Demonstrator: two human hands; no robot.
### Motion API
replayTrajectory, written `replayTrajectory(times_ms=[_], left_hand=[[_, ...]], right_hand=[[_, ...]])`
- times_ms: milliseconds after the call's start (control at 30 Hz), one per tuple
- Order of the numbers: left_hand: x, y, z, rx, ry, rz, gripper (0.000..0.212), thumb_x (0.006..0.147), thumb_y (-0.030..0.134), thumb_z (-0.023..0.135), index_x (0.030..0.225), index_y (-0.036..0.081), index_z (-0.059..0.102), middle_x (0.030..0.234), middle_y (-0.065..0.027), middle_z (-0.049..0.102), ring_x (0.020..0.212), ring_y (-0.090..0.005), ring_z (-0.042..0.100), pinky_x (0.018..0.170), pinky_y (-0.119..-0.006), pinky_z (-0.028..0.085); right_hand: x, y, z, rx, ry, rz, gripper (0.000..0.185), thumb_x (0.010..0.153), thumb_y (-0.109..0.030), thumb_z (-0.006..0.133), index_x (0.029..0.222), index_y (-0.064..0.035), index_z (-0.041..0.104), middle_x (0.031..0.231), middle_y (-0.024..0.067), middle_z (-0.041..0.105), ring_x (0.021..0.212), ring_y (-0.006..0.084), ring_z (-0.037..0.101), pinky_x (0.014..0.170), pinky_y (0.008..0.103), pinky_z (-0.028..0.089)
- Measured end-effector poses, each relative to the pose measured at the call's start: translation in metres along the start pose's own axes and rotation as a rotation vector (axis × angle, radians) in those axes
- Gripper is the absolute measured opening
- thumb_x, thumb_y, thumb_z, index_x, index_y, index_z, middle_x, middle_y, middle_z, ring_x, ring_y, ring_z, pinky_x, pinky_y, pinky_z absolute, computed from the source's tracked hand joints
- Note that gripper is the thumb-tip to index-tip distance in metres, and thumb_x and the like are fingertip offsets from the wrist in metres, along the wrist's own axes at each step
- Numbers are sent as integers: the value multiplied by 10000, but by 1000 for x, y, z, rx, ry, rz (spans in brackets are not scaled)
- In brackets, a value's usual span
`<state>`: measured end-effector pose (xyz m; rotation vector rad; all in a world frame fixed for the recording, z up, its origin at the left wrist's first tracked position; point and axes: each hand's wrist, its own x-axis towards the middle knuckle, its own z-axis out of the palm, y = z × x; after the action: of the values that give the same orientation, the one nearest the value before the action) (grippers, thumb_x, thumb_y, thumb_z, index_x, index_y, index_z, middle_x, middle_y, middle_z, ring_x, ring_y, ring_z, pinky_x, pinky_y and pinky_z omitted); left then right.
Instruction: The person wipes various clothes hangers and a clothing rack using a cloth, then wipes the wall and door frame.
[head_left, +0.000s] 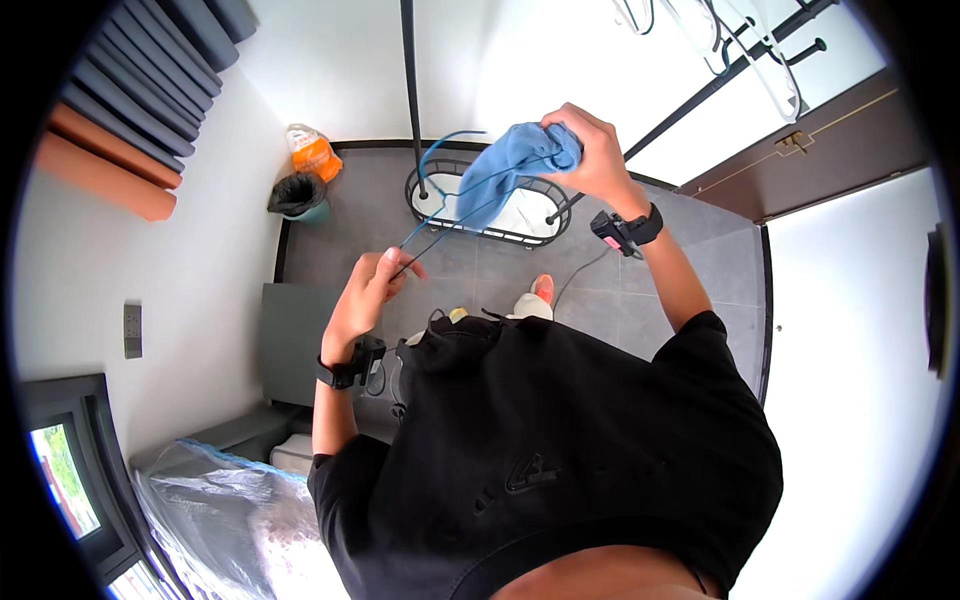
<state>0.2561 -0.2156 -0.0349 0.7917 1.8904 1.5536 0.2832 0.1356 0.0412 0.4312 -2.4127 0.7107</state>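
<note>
A blue wire clothes hanger (444, 196) is stretched out in front of me, its hook pointing away above the rack's base. My left hand (381, 281) grips one end of the hanger's wire. In my right hand (592, 154) is a bunched blue cloth (499, 169), which hangs against the other end of the hanger. The hanger's wires cross over the cloth. How my right fingers meet the wire is partly hidden by the cloth. A black strap with a small device sits on each wrist.
Below the hands stands a garment rack with an oval wire-rimmed base (510, 238). White hangers (780, 82) hang at upper right. A lined bin (298, 196) and an orange-white bag (313, 156) stand by the wall. A plastic-covered item (225, 517) is at lower left, a dark curtain (142, 67) at upper left.
</note>
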Motion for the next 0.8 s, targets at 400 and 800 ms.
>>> replayTrajectory(times_ms=[400,800], left_hand=[[3,14,-1,3,-90,-220,794,1004,592,281,873,-63,710,471,28,272,453,-91,297,470,-298,259],[22,15,7,218,-72,-128,724,984,581,372,871,-38,731,480,-27,342,479,-138,396,503,-342,332]], right_hand=[[5,-56,20,78,-150,1,388,631,-173,831,961,-102,639,882,52,654,711,275,650,623,333,509],[6,-81,20,452,-357,209,573,606,-131,826,1131,-67,607,1064,82,664,909,234,656,840,322,504]])
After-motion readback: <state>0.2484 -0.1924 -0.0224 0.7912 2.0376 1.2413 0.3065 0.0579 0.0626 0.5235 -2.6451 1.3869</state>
